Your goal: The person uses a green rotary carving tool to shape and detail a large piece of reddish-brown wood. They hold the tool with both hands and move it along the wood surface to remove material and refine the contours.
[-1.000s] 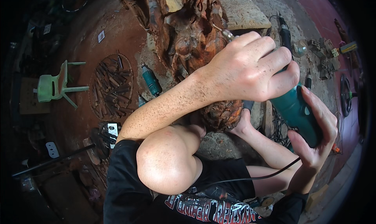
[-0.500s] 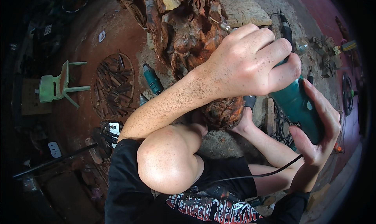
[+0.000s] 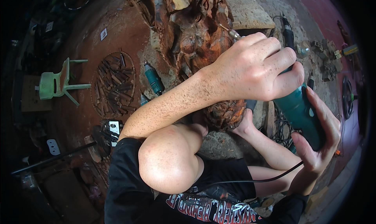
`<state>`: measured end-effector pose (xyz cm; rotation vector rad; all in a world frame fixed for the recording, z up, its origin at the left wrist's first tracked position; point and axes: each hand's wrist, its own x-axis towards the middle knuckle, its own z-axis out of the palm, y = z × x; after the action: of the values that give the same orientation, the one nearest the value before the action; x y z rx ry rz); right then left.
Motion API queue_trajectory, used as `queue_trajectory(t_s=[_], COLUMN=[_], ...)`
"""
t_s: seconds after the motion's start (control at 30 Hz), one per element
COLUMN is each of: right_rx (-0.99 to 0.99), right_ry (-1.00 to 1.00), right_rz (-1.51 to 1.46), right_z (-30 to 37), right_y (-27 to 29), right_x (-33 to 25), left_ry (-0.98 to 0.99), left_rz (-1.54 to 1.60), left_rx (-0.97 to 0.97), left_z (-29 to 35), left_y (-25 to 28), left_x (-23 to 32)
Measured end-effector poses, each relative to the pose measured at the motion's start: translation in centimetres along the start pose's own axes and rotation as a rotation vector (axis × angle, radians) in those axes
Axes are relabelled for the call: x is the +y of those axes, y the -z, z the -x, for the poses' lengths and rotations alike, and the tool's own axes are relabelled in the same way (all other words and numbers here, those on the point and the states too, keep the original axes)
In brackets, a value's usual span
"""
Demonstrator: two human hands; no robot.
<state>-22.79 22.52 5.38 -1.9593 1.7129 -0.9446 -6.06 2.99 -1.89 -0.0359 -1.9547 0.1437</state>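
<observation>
I keep left fingers (image 3: 289, 76) wrapped round grinder (image 3: 299, 111), nearer carving (image 3: 197, 40); right fingers (image 3: 324, 109) cup rear; axis slants forward-left toward carving.

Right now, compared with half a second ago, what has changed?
The upper part of the reddish-brown carved wood and the thin metal bit of the teal cylindrical power tool shifted slightly right. Nothing was grasped or released: the left hand and right hand stay on it.
</observation>
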Motion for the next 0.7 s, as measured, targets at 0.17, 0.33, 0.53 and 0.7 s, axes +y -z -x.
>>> queue_trajectory(t_s=[0.17,0.33,0.53,0.7], right_rx=[-0.008,-0.004,-0.004,-0.014], right_ry=[-0.027,-0.047,-0.091,-0.166], right_rz=[0.013,0.047,0.051,0.028], right_z=[0.66,0.85,0.74,0.33], right_y=[0.14,-0.16,-0.14,-0.10], right_x=[0.26,0.05,-0.07,-0.15], left_ry=[-0.002,-0.006,0.000,0.000], left_rz=[0.032,0.036,0.030,0.020], left_rx=[-0.014,-0.012,-0.020,-0.019], left_z=[0.13,0.12,0.34,0.41], left_y=[-0.23,-0.12,-0.36,-0.32], left_x=[0.14,0.19,0.22,0.06])
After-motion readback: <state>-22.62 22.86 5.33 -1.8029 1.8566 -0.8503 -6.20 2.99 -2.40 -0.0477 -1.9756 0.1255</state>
